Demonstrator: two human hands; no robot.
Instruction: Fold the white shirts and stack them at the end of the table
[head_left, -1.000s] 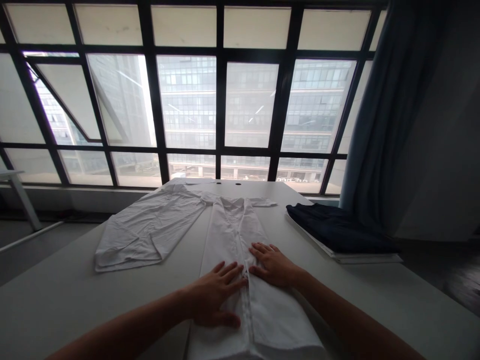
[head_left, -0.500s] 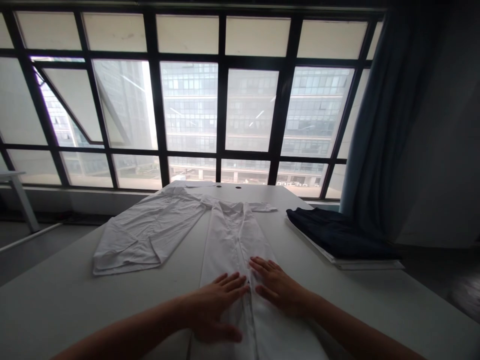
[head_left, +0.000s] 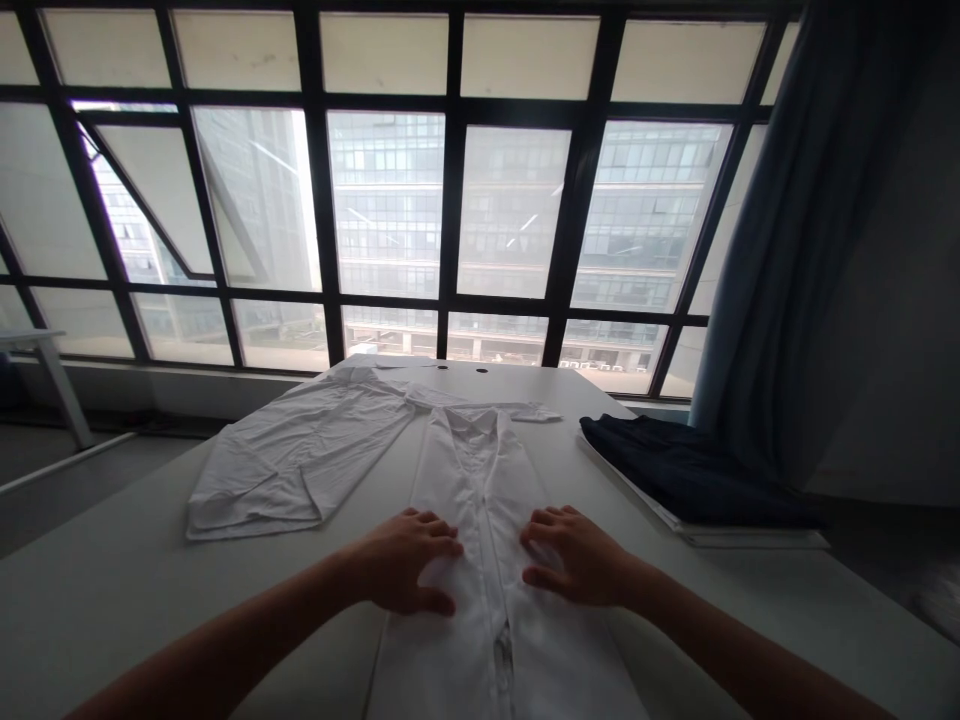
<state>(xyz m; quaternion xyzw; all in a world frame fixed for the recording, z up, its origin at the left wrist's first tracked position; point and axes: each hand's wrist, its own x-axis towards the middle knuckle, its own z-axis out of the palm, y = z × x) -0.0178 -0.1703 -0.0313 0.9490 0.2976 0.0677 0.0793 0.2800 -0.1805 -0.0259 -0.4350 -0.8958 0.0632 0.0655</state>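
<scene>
My left hand (head_left: 412,560) lies palm down, its slightly bent fingers spread and its thumb held apart, grasping nothing; my right hand (head_left: 574,555) mirrors it, thumb pointing inward, also without a grip. Both are at the white garment (head_left: 476,590), one on each side of its middle line; how firmly they press I can't tell. The garment runs lengthwise between my forearms along the table (head_left: 150,570), with a narrow gap down its middle that widens near me and shows a greyish patch. To the left, apart from my hand, a wrinkled white cloth (head_left: 300,450) is spread flat. To the right, a dark folded cloth (head_left: 690,475) rests on white folded layers (head_left: 757,538). Beyond stand black-framed windows (head_left: 386,200) and a blue curtain (head_left: 787,250).
</scene>
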